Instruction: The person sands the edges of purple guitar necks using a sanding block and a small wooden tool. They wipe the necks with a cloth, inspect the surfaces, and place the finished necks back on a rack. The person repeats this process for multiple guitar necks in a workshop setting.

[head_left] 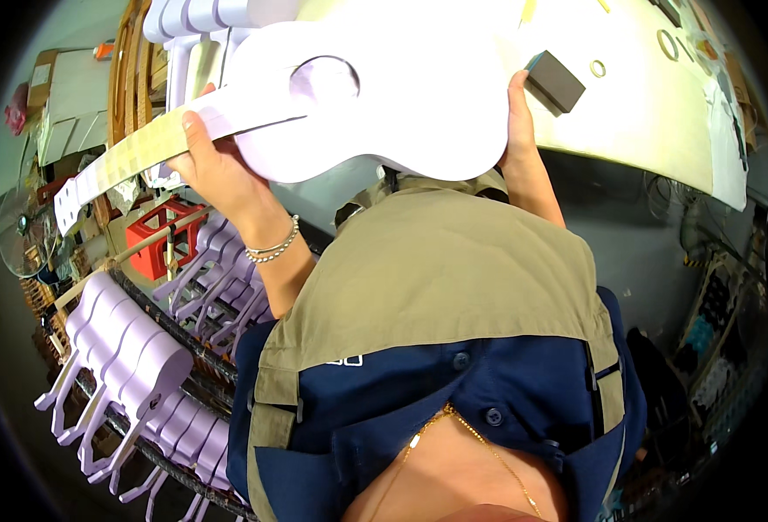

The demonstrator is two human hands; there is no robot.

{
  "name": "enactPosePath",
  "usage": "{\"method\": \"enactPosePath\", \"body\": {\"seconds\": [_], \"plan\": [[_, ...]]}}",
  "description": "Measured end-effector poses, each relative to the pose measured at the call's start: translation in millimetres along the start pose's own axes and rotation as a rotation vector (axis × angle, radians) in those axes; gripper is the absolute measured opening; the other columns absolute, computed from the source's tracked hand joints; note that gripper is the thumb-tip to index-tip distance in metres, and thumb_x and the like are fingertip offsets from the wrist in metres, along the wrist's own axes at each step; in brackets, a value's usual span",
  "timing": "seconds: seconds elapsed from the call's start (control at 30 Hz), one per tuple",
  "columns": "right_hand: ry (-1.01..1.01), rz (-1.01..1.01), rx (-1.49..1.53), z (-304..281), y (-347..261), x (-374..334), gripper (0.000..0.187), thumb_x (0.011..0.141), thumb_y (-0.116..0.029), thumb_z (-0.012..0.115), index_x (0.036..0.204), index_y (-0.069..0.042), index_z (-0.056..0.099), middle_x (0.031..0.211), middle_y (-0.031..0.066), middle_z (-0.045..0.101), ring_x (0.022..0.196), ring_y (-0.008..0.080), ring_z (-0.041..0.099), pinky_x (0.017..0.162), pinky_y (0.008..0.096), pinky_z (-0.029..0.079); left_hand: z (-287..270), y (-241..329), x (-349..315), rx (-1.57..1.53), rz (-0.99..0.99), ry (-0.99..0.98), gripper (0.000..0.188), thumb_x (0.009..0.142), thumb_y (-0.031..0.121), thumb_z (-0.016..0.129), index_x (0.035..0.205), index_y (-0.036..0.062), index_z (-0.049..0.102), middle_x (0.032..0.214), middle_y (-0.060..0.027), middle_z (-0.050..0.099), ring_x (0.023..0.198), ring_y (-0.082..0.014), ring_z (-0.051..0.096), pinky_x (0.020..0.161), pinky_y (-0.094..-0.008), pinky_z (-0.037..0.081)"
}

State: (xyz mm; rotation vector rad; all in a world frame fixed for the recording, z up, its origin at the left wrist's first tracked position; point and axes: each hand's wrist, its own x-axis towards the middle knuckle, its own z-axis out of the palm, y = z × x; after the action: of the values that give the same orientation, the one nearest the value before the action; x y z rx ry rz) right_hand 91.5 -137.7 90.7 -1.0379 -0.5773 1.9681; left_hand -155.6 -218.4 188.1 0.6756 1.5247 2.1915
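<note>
A pale lilac small guitar (419,96) with a round sound hole is held across the front of me, over the edge of the pale worktable (653,148). Yellowish tape covers its neck (140,143), which points to the left. My left hand (214,170) is closed around the neck near the body, thumb on top and a fingertip showing beyond the far side. At the rounded right end of the body, my right hand (519,130) grips the rim; most of its fingers are hidden. Close beside that hand, a dark grey rectangular block (558,83) lies on the table.
Rolls of tape (598,68) lie on the table's right part. Several lilac guitar bodies (123,339) hang on a rack at my lower left. A red plastic stool (162,239) stands behind it. More lilac bodies (210,13) are at the upper left.
</note>
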Motion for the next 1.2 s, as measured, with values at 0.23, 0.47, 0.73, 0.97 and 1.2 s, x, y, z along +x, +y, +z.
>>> {"method": "enactPosePath", "body": {"seconds": [0.23, 0.47, 0.73, 0.97, 1.2], "plan": [[-0.011, 0.002, 0.061, -13.4, 3.2, -0.2, 0.077, 0.091, -0.06, 0.019, 0.134, 0.002, 0.032, 0.131, 0.0193, 0.043, 0.119, 0.0291, 0.045, 0.098, 0.0377, 0.039, 10.1, 7.8, -12.3, -0.04, 0.095, -0.143, 0.046, 0.092, 0.009, 0.044, 0.132, 0.0052, 0.021, 0.114, -0.023, 0.051, 0.105, -0.0293, 0.054, 0.091, -0.0392, 0.045], [0.029, 0.093, 0.08, -20.8, 0.7, -3.3, 0.075, 0.092, -0.058, 0.018, 0.133, 0.003, 0.034, 0.13, 0.02, 0.044, 0.117, 0.0287, 0.047, 0.096, 0.0368, 0.04, 26.5, 22.9, -25.9, 0.09, 0.181, -0.167, 0.047, 0.091, 0.011, 0.043, 0.13, -0.0018, 0.021, 0.115, -0.0258, 0.048, 0.108, -0.0352, 0.053, 0.093, -0.0455, 0.042], [0.013, -0.013, 0.097, -28.3, 7.3, -1.4, 0.076, 0.092, -0.059, 0.016, 0.134, 0.002, 0.034, 0.13, 0.0188, 0.044, 0.117, 0.0284, 0.047, 0.096, 0.0361, 0.04, 26.4, 23.9, -25.6, 0.054, 0.217, -0.197, 0.047, 0.09, 0.01, 0.043, 0.13, -0.003, 0.022, 0.115, -0.0272, 0.048, 0.108, -0.0364, 0.052, 0.092, -0.0452, 0.043], [0.034, 0.016, 0.066, -38.0, 14.6, 2.7, 0.076, 0.09, -0.061, 0.025, 0.134, 0.0, 0.034, 0.13, 0.016, 0.045, 0.117, 0.0258, 0.046, 0.095, 0.0368, 0.04, 18.4, 9.2, -8.1, -0.088, 0.05, -0.083, 0.047, 0.096, 0.029, 0.034, 0.124, -0.0079, 0.029, 0.108, -0.0289, 0.053, 0.096, -0.037, 0.057, 0.087, -0.0472, 0.047], [0.429, -0.61, -0.924, -115.2, -23.0, 77.1, 0.033, 0.086, -0.032, 0.059, 0.099, -0.003, 0.066, 0.094, 0.0047, 0.064, 0.079, 0.012, 0.058, 0.071, 0.0276, 0.046, 8.1, -40.3, 2.1, -0.085, 0.026, 0.244, 0.043, 0.095, 0.032, 0.035, 0.116, -0.0058, 0.037, 0.107, -0.0221, 0.052, 0.102, -0.0349, 0.054, 0.093, -0.0497, 0.044]]}}
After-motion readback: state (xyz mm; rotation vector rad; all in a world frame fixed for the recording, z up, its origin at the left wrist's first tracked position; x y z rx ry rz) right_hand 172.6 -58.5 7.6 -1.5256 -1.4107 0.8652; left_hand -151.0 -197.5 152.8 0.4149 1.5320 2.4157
